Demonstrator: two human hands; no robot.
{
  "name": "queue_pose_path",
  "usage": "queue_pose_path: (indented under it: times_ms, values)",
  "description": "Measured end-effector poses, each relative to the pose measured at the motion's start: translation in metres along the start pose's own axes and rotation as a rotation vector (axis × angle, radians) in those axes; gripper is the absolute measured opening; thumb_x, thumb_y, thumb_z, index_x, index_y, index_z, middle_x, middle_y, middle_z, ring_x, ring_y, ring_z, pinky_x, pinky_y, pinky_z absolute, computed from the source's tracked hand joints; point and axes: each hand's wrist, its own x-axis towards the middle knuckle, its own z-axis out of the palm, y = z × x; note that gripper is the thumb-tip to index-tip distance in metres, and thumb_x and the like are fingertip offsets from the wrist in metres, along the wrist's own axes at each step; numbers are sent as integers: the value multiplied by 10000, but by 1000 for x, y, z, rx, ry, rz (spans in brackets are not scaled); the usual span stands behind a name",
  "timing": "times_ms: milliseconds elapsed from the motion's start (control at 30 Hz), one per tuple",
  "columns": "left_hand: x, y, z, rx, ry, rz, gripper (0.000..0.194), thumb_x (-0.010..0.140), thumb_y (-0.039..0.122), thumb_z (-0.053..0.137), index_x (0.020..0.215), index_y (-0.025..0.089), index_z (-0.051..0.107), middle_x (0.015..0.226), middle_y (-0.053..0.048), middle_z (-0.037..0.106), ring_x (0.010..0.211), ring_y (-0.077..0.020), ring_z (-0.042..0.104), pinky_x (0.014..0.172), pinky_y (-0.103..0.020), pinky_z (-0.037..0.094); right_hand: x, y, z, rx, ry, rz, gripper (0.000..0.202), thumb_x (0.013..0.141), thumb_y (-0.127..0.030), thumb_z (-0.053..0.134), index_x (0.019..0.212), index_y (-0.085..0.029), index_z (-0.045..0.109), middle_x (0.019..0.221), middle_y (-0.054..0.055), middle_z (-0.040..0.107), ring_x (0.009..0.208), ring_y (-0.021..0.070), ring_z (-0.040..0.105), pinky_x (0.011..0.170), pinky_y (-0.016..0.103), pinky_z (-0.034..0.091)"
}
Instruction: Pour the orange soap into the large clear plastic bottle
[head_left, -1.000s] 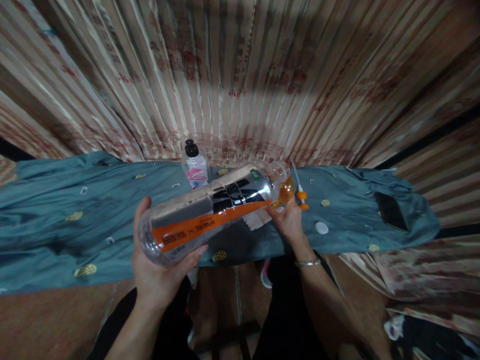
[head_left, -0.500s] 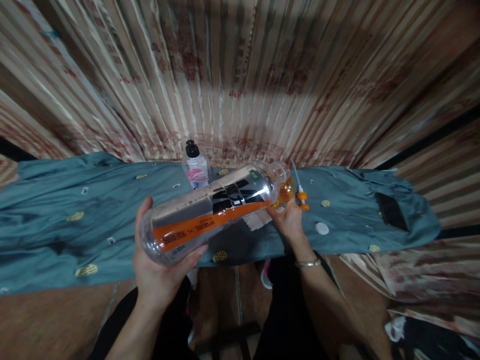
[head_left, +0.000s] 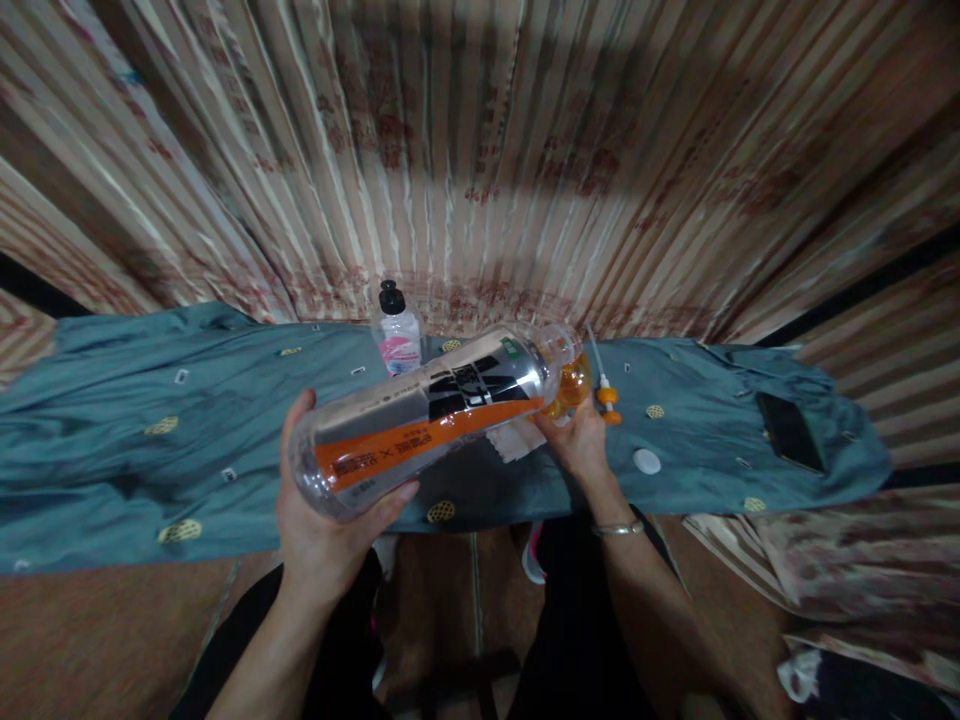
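My left hand (head_left: 330,535) is closed around the base of a large clear plastic bottle (head_left: 420,425) with an orange, black and silver label. This bottle is tilted, its open neck pointing right and raised above its base. Beneath the neck is a smaller bottle of amber liquid (head_left: 574,385), partly hidden, with my right hand (head_left: 577,440) closed on it. The two mouths seem close together; I cannot tell whether they touch. Just right of my right hand lies an orange pump top (head_left: 607,400) with a thin tube.
A blue-green patterned cloth (head_left: 247,420) covers the narrow table. On it are a black-capped bottle (head_left: 401,340), a white paper (head_left: 514,440), a white round cap (head_left: 646,461) and a dark phone (head_left: 790,430). A pleated curtain (head_left: 450,150) hangs behind.
The view has shifted slightly. The large bottle stays tilted with its neck over the smaller bottle, and both hands keep their hold.
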Motion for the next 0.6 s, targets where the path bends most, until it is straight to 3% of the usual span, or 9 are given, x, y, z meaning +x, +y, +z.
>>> queue_pose_path:
  times_ms: [300, 600]
  values:
    - [5, -3, -2, -39, -28, 21, 1322, 486, 392, 1114, 1657, 291, 510, 1319, -61, 801, 1126, -310, 829, 1011, -503, 723, 0, 3, 1, -18, 12, -18, 768, 837, -630, 776, 1415, -140, 647, 1168, 207, 839, 1007, 376, 829, 819, 483, 689]
    - [1, 4, 4, -42, -8, 1, 1263, 544, 383, 1096, 1667, 311, 522, 1361, -106, 807, 1188, -392, 828, 1086, -583, 702, 4, 1, -2, 2, -22, -42, 779, 825, -677, 763, 1409, -175, 650, 1304, 211, 812, 1121, 376, 821, 915, 491, 693]
